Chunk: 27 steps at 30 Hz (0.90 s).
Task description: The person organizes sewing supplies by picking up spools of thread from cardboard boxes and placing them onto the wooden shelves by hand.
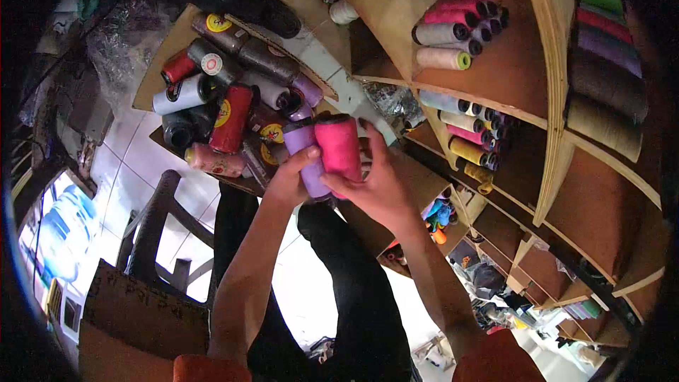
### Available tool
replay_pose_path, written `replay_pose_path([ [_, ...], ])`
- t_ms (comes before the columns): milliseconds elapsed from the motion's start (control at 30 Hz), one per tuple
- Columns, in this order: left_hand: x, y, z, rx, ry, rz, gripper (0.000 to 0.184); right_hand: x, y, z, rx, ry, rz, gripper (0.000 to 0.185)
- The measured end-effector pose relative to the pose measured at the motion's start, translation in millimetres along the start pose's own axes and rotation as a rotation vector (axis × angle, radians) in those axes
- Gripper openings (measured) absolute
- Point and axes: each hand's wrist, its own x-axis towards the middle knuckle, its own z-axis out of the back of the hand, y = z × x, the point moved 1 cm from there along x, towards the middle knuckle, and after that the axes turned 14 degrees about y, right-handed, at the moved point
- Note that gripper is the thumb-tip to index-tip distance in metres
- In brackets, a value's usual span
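Note:
My left hand (288, 178) is closed around a lilac thread spool (304, 147). Beside it, my right hand (375, 184) grips a bright pink thread spool (338, 150), its thumb across the lower end. The two spools stand side by side, touching or nearly so. Just beyond them lies an open cardboard box (157, 74) heaped with spools, among them a red spool (232, 120), a white spool (181, 95) and a dark grey spool (269, 61). Several carry round yellow labels.
Wooden shelving (555, 92) fills the right side, with grey and pink spools (442, 33) stacked in one compartment and yellow spools (467, 150) in another. A dark chair (161, 219) stands at left, near a cardboard piece (141, 318). Clear plastic wrap (138, 49) lies upper left.

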Motion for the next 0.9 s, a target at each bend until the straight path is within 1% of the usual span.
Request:
replay_pose_path([
  [100,1,0,-6,0.017,-0.031,-0.021,0.050,-1,-16,-2,-0.174,-0.049,0.076,0.083],
  [200,1,-2,-2,0.034,-0.015,-0.007,0.050,3,-9,31,0.164,-0.166,-0.126,0.070],
  [267,-1,0,4,0.030,-0.004,0.003,0.050,16,5,73,-0.237,-0.328,-0.039,0.055],
  [333,0,1,11,0.029,0.004,0.008,0.050,36,2,108,-0.608,-0.391,-0.014,0.053],
  [400,0,0,9,0.034,0.012,0.007,0.050,66,-12,137,-0.842,-0.415,0.150,0.041],
  [500,-2,0,10,0.035,0.003,-0.004,0.050,92,-12,153,-0.787,-0.360,0.139,0.033],
  [533,-1,0,11,0.034,-0.001,-0.009,0.049,102,-21,160,-0.844,-0.346,0.106,0.036],
  [600,-3,1,18,0.130,0.013,0.036,0.064,116,-39,166,-0.955,-0.316,0.039,0.042],
  [633,-4,2,22,0.177,0.017,0.057,0.072,117,-43,166,-0.948,-0.314,0.013,0.042],
  [700,-3,0,17,0.112,-0.001,0.012,0.056,119,-38,163,-0.930,-0.314,-0.035,0.042],
  [733,-2,-1,14,0.078,-0.010,-0.009,0.048,120,-40,162,-0.981,-0.344,0.007,0.042],
  [800,-2,-2,12,0.072,0.002,-0.005,0.047,119,-44,160,-1.084,-0.406,0.086,0.043],
  [900,-2,-2,13,0.086,-0.012,0.002,0.047,110,-36,153,-1.121,-0.562,0.124,0.044],
])
